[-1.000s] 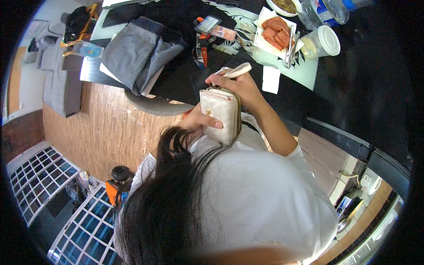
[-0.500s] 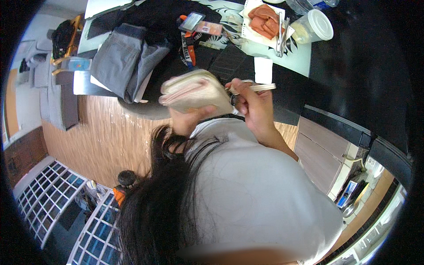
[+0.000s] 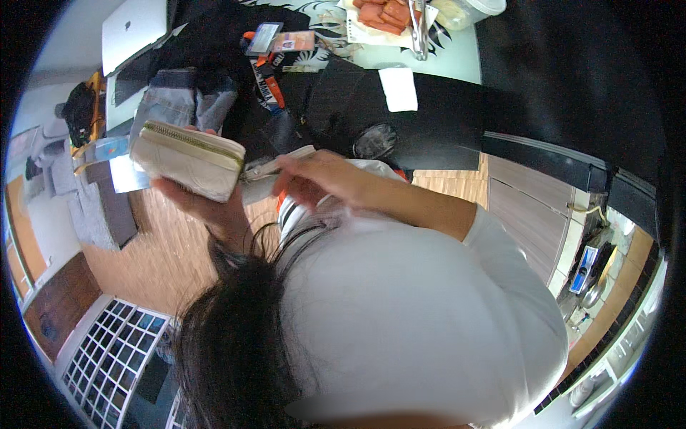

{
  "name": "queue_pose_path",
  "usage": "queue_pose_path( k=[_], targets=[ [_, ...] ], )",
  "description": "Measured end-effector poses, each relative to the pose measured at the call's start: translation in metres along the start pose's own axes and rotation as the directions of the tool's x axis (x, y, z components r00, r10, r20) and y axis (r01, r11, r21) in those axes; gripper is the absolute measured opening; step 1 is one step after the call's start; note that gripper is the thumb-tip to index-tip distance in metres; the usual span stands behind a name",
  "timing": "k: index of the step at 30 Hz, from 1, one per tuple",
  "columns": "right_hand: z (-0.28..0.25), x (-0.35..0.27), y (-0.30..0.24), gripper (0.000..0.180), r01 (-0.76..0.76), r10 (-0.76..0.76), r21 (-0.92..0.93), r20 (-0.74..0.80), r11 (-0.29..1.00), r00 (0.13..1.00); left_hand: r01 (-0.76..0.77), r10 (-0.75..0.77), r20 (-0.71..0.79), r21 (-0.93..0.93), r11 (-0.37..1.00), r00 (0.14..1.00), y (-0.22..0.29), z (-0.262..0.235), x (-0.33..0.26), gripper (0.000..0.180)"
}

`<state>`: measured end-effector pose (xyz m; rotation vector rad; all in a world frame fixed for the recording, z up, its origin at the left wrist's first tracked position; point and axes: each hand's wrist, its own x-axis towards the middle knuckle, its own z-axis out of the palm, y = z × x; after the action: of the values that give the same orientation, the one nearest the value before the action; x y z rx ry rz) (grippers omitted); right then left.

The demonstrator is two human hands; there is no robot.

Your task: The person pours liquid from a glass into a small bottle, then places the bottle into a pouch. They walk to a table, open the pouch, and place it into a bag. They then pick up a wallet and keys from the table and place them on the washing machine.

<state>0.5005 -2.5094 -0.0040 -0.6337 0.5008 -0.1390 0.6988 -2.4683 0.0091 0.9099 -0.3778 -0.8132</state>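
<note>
My left hand [image 3: 204, 204] holds a cream zip wallet [image 3: 187, 159] from below, its gold zipper facing up. My right hand [image 3: 314, 180] grips a slim pale object [image 3: 275, 164] that touches the wallet's right end at the zipper. Both hands are raised in front of my chest, above the wooden floor and near the edge of the dark table [image 3: 429, 121]. My dark hair [image 3: 236, 336] and white sleeve [image 3: 500, 243] fill the lower picture.
On the table lie a grey folded garment [image 3: 175, 104], a laptop [image 3: 132, 32], an orange lanyard with cards [image 3: 268, 64], a white slip [image 3: 398, 89], a round dark disc [image 3: 374, 141] and a plate of sliced food with tongs [image 3: 389, 18]. A cabinet [image 3: 529, 207] stands to the right.
The wallet has moved left and turned so its zipper faces up. My right hand has followed it with the slim object. The view has shifted closer to the table.
</note>
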Motion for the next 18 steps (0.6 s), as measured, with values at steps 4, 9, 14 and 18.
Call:
queue_pose_path(
  k=[4, 9, 14, 18],
  targets=[
    [-0.052, -0.02, 0.001, 0.029, -0.149, -0.442, -0.807, -0.455, 0.571, 0.773, 0.231, -0.214, -0.117, 0.161, 0.959, 0.97, -0.01, -0.065, 0.024, 0.061],
    [-0.097, -0.051, 0.029, 0.053, -0.582, -0.445, -0.813, -0.519, -0.006, 0.73, 0.476, -0.453, -0.215, 0.636, 0.608, 0.865, -0.067, -0.119, 0.039, 0.049],
    [-0.121, -0.047, 0.058, 0.082, -0.577, -0.526, -0.814, -0.464, -0.065, 0.713, -0.014, -0.004, 0.014, 1.0, 0.017, 1.0, -0.106, -0.118, 0.037, 0.069],
    [-0.132, -0.036, 0.067, 0.09, -0.413, -0.582, -0.898, -0.257, -0.152, 0.772, -0.32, 0.082, 0.36, 0.895, -0.311, 0.929, -0.122, -0.101, 0.024, 0.074]
  ],
)
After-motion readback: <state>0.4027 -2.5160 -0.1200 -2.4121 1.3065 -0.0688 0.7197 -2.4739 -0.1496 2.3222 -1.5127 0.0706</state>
